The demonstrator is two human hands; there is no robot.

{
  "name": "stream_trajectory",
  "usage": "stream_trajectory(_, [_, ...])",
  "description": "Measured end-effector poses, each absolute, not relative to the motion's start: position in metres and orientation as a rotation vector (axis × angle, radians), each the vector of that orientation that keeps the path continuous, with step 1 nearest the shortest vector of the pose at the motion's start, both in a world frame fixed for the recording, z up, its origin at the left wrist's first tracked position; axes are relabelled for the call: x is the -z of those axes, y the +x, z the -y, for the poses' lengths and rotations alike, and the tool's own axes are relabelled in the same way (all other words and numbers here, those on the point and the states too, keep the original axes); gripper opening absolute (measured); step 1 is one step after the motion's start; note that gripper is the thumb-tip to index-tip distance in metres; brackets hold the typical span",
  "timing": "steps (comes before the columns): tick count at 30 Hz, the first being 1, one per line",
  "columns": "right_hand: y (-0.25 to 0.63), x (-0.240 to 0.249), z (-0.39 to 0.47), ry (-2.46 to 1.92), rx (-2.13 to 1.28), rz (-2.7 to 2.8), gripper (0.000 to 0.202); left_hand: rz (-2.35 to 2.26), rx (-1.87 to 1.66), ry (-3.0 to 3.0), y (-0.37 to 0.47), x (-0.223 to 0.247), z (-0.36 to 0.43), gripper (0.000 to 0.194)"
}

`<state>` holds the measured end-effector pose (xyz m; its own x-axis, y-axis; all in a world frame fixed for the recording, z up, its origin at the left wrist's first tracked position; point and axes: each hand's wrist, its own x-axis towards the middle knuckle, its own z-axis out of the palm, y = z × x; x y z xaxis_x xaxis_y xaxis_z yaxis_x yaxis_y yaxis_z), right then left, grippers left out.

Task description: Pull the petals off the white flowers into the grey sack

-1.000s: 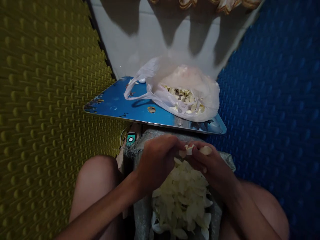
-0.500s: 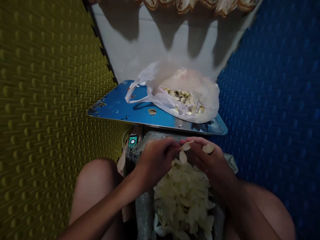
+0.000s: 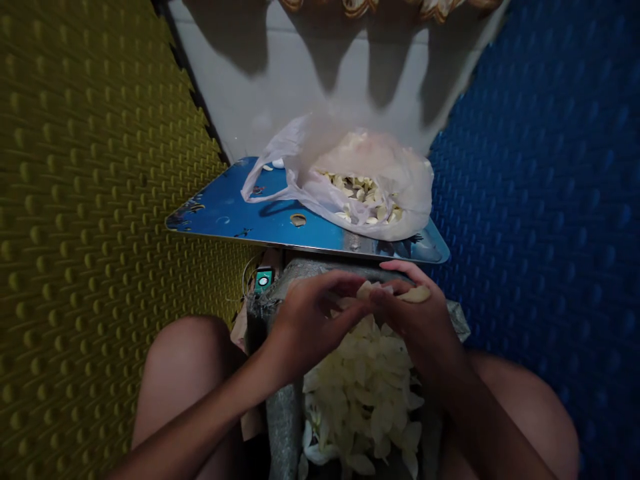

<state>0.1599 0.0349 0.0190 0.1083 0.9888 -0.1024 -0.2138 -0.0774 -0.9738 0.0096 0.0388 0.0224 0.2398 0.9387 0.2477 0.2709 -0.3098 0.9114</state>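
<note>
My left hand (image 3: 315, 317) and my right hand (image 3: 425, 313) meet above my lap, fingers closed together. Between their fingertips is a pale petal-shaped piece (image 3: 369, 289), partly hidden by the fingers. A second cream petal (image 3: 416, 294) sticks out between the fingers of my right hand. Just below the hands hangs a large cluster of pale, translucent petals (image 3: 365, 387), spread over grey woven cloth (image 3: 285, 413) between my knees. How the petals are joined is too dim to tell.
A blue printed tray table (image 3: 225, 213) stands ahead. On it, an open white plastic bag (image 3: 410, 193) holds many small cream petals (image 3: 363, 190). A small device with a lit green screen (image 3: 263, 281) is left of the cloth. Studded yellow (image 3: 100, 233) and blue mats (image 3: 540, 200) flank me.
My left fingers have spread somewhat and come closer to the right fingertips. The petal that hung down between the hands is now mostly covered. The view has shifted slightly.
</note>
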Motion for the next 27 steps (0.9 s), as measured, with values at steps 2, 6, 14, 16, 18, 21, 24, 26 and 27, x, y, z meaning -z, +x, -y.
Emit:
stream_trajectory(2, [0.158, -0.021, -0.034, -1.165, -1.364, 0.955, 0.043, -1.149, -1.140, 1.641, 0.009, -0.022, -0.040, 0.011])
stream_trajectory(6, [0.152, -0.022, -0.032, -1.187, -1.430, 0.975, 0.030, -1.138, -1.214, 1.406, 0.004, -0.021, -0.046, 0.011])
stream_trajectory(14, [0.153, -0.014, -0.036, -1.132, -1.342, 0.778, 0.028, -0.900, -1.171, 1.134, 0.005, -0.027, -0.047, 0.010])
stream_trajectory(16, [0.159, -0.013, -0.038, -1.172, -1.332, 0.733, 0.031, -0.845, -1.174, 1.084, 0.004, -0.029, -0.047, 0.008])
stream_trajectory(18, [0.166, -0.016, -0.040, -1.261, -1.288, 0.837, 0.030, -0.854, -1.200, 1.100, 0.000, -0.030, -0.049, 0.006])
stream_trajectory(21, [0.177, -0.023, -0.040, -1.506, -1.078, 1.375, 0.025, -0.928, -1.187, 1.130, -0.006, -0.032, -0.052, 0.007])
stream_trajectory(24, [0.181, -0.030, -0.038, -1.636, -0.803, 1.779, 0.028, -0.990, -1.099, 1.129, -0.007, -0.032, -0.054, 0.008])
stream_trajectory(26, [0.180, -0.033, -0.037, -1.573, -0.802, 1.787, 0.032, -1.037, -1.063, 1.170, -0.005, -0.030, -0.053, 0.008])
stream_trajectory(27, [0.178, -0.034, -0.036, -1.504, -0.842, 1.768, 0.030, -1.061, -1.065, 1.194, -0.003, -0.029, -0.053, 0.007])
